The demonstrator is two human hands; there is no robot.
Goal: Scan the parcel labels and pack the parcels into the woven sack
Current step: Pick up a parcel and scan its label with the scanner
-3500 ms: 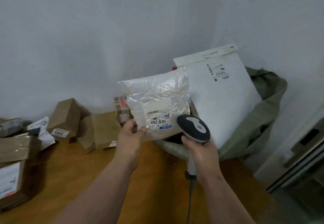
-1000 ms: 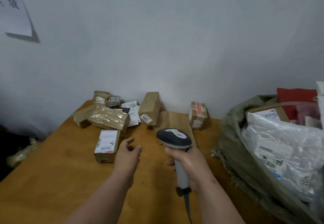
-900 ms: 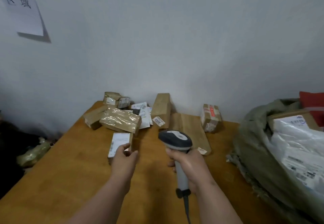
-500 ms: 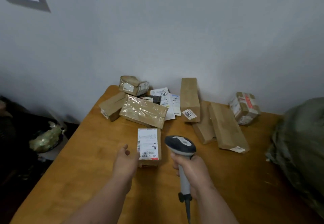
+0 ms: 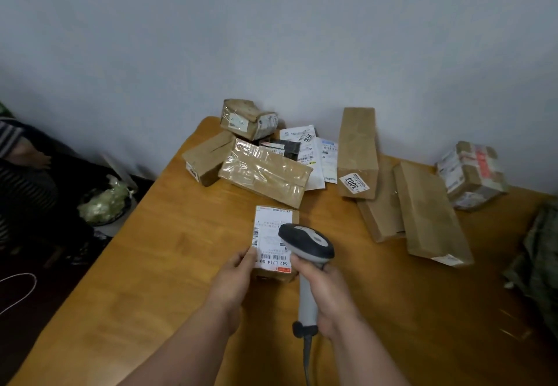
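On the wooden surface [image 5: 157, 265] the small labelled parcel [image 5: 271, 234] lies near the front edge, the left hand [image 5: 238, 274] holding its corner; the right hand [image 5: 329, 292] grasps the scanner [image 5: 305, 242] above its label. About eight parcels remain unpacked; the woven sack [image 5: 543, 259] shows at right.

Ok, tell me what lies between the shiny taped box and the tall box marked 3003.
In the head view, white paper mailers lie between the taped box and the tall box.

small box [image 5: 273, 242] frame centre: label "642 L714-00", upside down | tall box [image 5: 357, 151] upper right: sticker "3003" | white mailer [image 5: 302, 138] behind: "3010" | other labels illegible
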